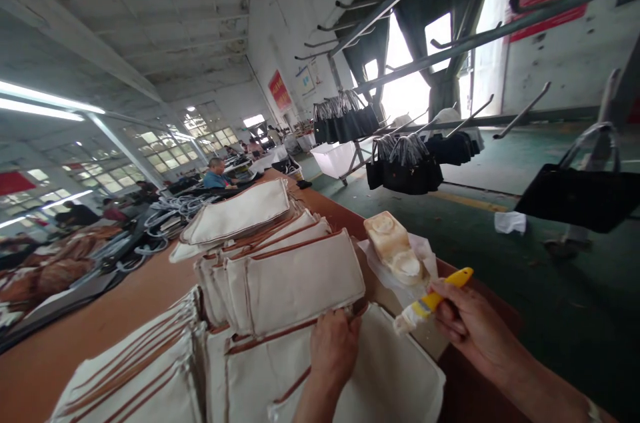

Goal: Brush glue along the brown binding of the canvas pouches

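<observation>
My right hand grips a yellow-handled brush, its pale, coated bristles pointing left over the edge of a white panel. Fingers curled, my left hand is at the lower edge of a white bag piece in the stack; what its fingertips pinch, if anything, is hidden. Brown edges show between the stacked white pieces at the lower left. Beyond the brush, a cream-coloured container crusted with pale paste lies on a white sheet.
The brown table runs away from me, with cords and dark material at its left. Black bags hang from a metal rack on the right. A person in blue sits farther along, with other people behind.
</observation>
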The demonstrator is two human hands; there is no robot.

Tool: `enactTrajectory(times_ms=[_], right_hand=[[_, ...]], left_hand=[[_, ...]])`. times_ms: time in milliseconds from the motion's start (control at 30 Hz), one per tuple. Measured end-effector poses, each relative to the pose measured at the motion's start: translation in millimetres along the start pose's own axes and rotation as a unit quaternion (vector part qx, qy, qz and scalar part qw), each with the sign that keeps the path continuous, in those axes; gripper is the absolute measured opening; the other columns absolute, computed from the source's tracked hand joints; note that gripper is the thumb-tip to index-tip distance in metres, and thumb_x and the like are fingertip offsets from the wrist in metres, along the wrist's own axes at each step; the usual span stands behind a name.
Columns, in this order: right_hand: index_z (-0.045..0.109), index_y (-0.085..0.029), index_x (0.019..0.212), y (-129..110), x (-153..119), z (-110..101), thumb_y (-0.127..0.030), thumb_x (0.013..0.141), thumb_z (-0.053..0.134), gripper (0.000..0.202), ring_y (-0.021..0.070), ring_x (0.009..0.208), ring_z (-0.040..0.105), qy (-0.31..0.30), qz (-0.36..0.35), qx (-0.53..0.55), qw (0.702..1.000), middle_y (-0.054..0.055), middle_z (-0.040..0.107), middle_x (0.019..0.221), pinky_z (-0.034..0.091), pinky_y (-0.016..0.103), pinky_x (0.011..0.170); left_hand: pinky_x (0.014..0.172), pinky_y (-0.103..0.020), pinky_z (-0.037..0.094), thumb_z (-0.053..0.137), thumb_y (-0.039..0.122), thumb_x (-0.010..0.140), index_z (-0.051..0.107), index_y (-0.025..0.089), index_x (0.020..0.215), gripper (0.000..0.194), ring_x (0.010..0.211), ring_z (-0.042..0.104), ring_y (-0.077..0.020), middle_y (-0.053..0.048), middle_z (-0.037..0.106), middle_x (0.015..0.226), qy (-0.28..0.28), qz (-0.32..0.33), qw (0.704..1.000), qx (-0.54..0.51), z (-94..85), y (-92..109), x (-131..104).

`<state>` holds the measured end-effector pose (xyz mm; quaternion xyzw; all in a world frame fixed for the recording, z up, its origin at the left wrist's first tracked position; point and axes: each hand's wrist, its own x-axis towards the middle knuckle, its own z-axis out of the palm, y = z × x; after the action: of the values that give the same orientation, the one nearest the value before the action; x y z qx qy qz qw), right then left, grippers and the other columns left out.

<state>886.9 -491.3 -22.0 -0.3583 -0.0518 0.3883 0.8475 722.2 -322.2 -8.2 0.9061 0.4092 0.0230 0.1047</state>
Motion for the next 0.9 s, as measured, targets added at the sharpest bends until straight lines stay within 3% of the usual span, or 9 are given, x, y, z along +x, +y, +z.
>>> enactTrajectory(times_ms=[133, 233, 300, 400, 500, 533, 633, 767, 900], right_hand=[[0.054, -0.016, 0.068, 3, 5, -7, -0.035, 0.078, 0.078, 0.032, 0.0034, 0.037, 0.023, 0.007, -0.023, -0.031, 0.999, -0.007, 0.039, 0.045, 0.022, 0.016, 0.036], [0.054, -0.016, 0.068, -3, 14, -15, -0.038, 0.080, 0.075, 0.032, 0.0043, 0.039, 0.025, 0.022, -0.065, -0.073, 0.995, -0.006, 0.039, 0.046, 0.024, 0.017, 0.037], [0.053, -0.017, 0.066, -7, 20, -17, -0.040, 0.081, 0.073, 0.034, 0.0050, 0.039, 0.026, 0.027, -0.086, -0.097, 0.991, -0.006, 0.039, 0.046, 0.025, 0.018, 0.037], [0.053, -0.017, 0.069, -10, 25, -13, -0.041, 0.081, 0.072, 0.032, 0.0060, 0.040, 0.026, 0.018, -0.094, -0.117, 0.988, -0.007, 0.037, 0.046, 0.023, 0.019, 0.037], [0.052, -0.018, 0.070, -7, 23, -1, -0.041, 0.081, 0.070, 0.031, 0.0067, 0.040, 0.027, -0.002, -0.090, -0.141, 0.986, -0.007, 0.037, 0.047, 0.021, 0.020, 0.036], [0.052, -0.018, 0.069, -6, 22, 3, -0.041, 0.082, 0.069, 0.031, 0.0070, 0.039, 0.028, -0.010, -0.087, -0.153, 0.984, -0.007, 0.037, 0.047, 0.020, 0.020, 0.036], [0.055, -0.017, 0.073, -6, 20, 13, -0.042, 0.085, 0.066, 0.030, 0.0083, 0.042, 0.030, -0.036, -0.102, -0.232, 0.967, -0.007, 0.038, 0.048, 0.023, 0.022, 0.039], [0.053, -0.018, 0.074, -14, 19, 15, -0.042, 0.089, 0.061, 0.030, 0.0114, 0.049, 0.037, -0.037, -0.192, -0.313, 0.930, -0.005, 0.042, 0.053, 0.032, 0.024, 0.047], [0.051, -0.019, 0.072, -17, 16, 15, -0.045, 0.091, 0.058, 0.033, 0.0105, 0.046, 0.033, -0.068, -0.142, -0.300, 0.941, -0.006, 0.039, 0.050, 0.028, 0.024, 0.044]], left_hand=[[0.089, -0.045, 0.040, 0.053, 0.033, 0.082, 0.068, 0.013, 0.096, 0.028, 0.102, 0.061, -0.0340, -0.017, 0.069, 0.100, -0.033, -0.009, 0.999, -0.035, 18.4, 14, 9], [0.075, -0.034, 0.046, 0.050, 0.033, 0.084, 0.070, 0.014, 0.089, 0.028, 0.086, 0.066, -0.0256, -0.010, 0.072, 0.089, -0.098, 0.010, 0.990, -0.105, 14.8, 13, 9], [0.069, -0.027, 0.046, 0.048, 0.033, 0.086, 0.071, 0.015, 0.096, 0.031, 0.081, 0.066, -0.0199, -0.005, 0.073, 0.087, -0.138, 0.032, 0.978, -0.153, 8.0, 11, 5], [0.068, -0.025, 0.046, 0.051, 0.039, 0.085, 0.069, 0.015, 0.110, 0.039, 0.078, 0.064, -0.0177, -0.003, 0.072, 0.087, -0.197, 0.057, 0.936, -0.286, -3.2, 8, -6], [0.071, -0.028, 0.046, 0.064, 0.048, 0.075, 0.072, 0.016, 0.108, 0.047, 0.076, 0.061, -0.0181, -0.003, 0.069, 0.084, -0.232, 0.063, 0.871, -0.429, -11.9, 6, -17], [0.072, -0.028, 0.046, 0.066, 0.049, 0.072, 0.073, 0.017, 0.106, 0.048, 0.076, 0.059, -0.0180, -0.003, 0.068, 0.084, -0.232, 0.061, 0.862, -0.447, -14.1, 7, -20], [0.075, -0.029, 0.045, 0.068, 0.052, 0.070, 0.075, 0.019, 0.102, 0.046, 0.079, 0.057, -0.0179, -0.002, 0.065, 0.085, -0.223, 0.058, 0.864, -0.448, -19.2, 8, -28], [0.077, -0.029, 0.044, 0.067, 0.054, 0.072, 0.076, 0.017, 0.096, 0.045, 0.081, 0.055, -0.0182, -0.003, 0.062, 0.084, -0.218, 0.075, 0.871, -0.433, -25.1, 7, -34], [0.076, -0.030, 0.046, 0.065, 0.058, 0.073, 0.076, 0.019, 0.094, 0.046, 0.080, 0.056, -0.0188, -0.003, 0.063, 0.083, -0.211, 0.089, 0.880, -0.417, -28.6, 9, -40]])
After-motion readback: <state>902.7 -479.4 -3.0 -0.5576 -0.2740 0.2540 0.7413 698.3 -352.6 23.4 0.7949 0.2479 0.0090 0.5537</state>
